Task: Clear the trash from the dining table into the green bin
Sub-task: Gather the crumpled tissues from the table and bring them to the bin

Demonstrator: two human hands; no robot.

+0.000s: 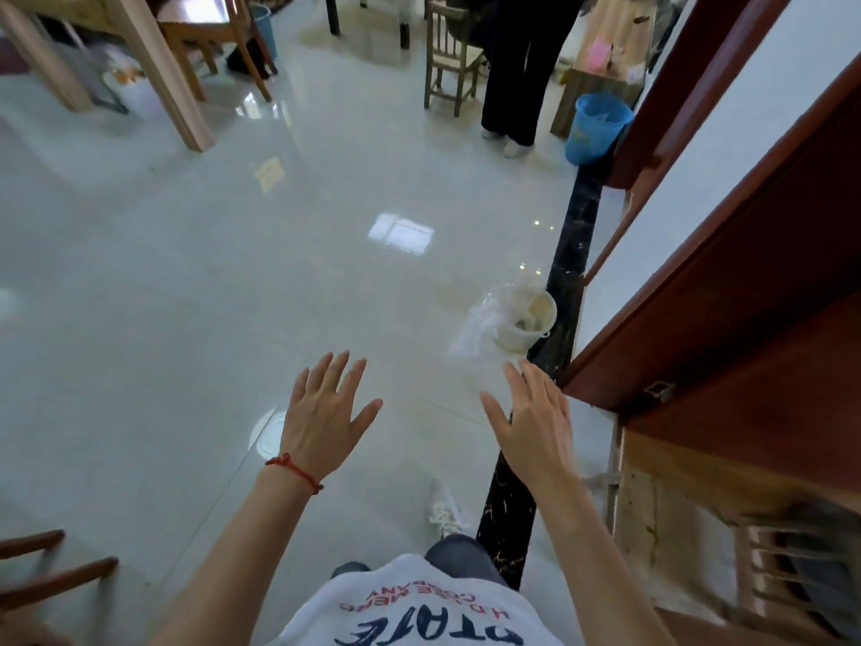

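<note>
- Both hands are held out in front of the body over the glossy tiled floor, palms down, carrying nothing.
- The left hand has its fingers straight and spread, thumb out to the right; a red string bracelet sits on the wrist.
- The right hand is likewise flat, fingers straight and close together, holding nothing.
- With both hands free and a white shoe mid-stride below, this looks like walking between pick-ups, arms out ready rather than working.
- No green bin can be made out. A blue bin stands far right against the wall, with something pale inside it; another blue one is at far left beside a chair.
- A small white bucket with a clear plastic bag draped over it sits on the floor just beyond the right hand, near the dark floor strip.
- A light wooden desk leg shows at far left; whether that is the dining table is unclear, and its top and any trash on it are out of view.
- Another person in dark trousers stands far off by a wooden chair.
- A red-brown door stands open on the right.
</note>
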